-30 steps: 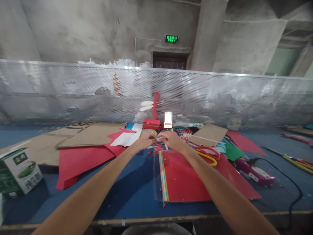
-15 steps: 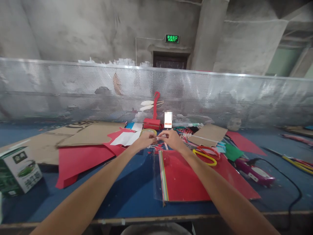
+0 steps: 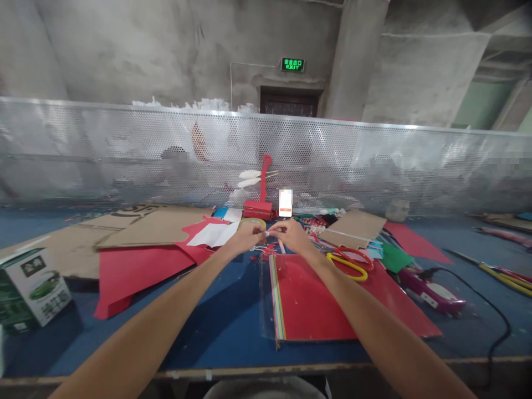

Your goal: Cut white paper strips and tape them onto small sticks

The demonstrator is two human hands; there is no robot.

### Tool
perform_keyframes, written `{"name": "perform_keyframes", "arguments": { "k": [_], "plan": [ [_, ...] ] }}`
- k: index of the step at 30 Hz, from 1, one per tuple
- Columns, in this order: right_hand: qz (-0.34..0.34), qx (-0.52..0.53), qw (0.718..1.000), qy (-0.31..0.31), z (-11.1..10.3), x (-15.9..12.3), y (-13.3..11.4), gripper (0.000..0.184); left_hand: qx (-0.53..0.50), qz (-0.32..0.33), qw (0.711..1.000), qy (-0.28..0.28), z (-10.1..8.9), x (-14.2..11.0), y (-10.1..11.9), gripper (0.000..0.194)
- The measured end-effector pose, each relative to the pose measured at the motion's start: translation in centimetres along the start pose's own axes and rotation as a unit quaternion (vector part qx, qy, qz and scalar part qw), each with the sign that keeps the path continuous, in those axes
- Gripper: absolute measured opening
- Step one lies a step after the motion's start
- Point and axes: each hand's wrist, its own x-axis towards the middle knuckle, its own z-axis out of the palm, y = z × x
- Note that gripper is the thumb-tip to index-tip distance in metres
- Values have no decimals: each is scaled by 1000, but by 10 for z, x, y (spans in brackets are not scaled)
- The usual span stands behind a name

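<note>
Both my hands meet over the middle of the blue table. My left hand [image 3: 248, 238] and my right hand [image 3: 292, 235] are closed, fingertips pinching a small whitish-pink piece [image 3: 267, 233] between them, too small to name surely. A roll of tape [image 3: 258, 222] lies just behind my left fingers. Red and white paper scraps [image 3: 268, 251] are scattered beneath my fingertips. Under my right forearm lies a clear packet of red paper [image 3: 320, 299] with several coloured edges. Scissors with red and yellow handles [image 3: 349, 266] rest beside my right wrist.
Left are flat cardboard [image 3: 153, 230], red paper [image 3: 141, 277] and a green-white carton [image 3: 35, 288]. A lit phone [image 3: 285, 203] and a red box [image 3: 257, 209] stand before the perforated metal panel [image 3: 124, 149]. Right lie a purple corded device [image 3: 434, 291] and more scissors [image 3: 499, 276].
My hands stay in almost the same place, still pinching the small piece. Only a slight shift of the view shows.
</note>
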Motion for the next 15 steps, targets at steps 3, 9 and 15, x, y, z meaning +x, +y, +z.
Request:
{"name": "perform_keyframes", "arguments": {
  "k": [3, 9, 15],
  "plan": [
    [26, 38, 999, 4, 2, 0, 2, 26, -8, 4, 1000, 6, 0, -1, 1, 29],
    [6, -61, 998, 26, 2, 1, 2, 24, -26, 6, 1000, 14, 2, -1, 4, 26],
    [-10, -126, 992, -3, -1, 2, 0, 39, -12, 3, 1000, 11, 0, -1, 5, 25]
  ]
}}
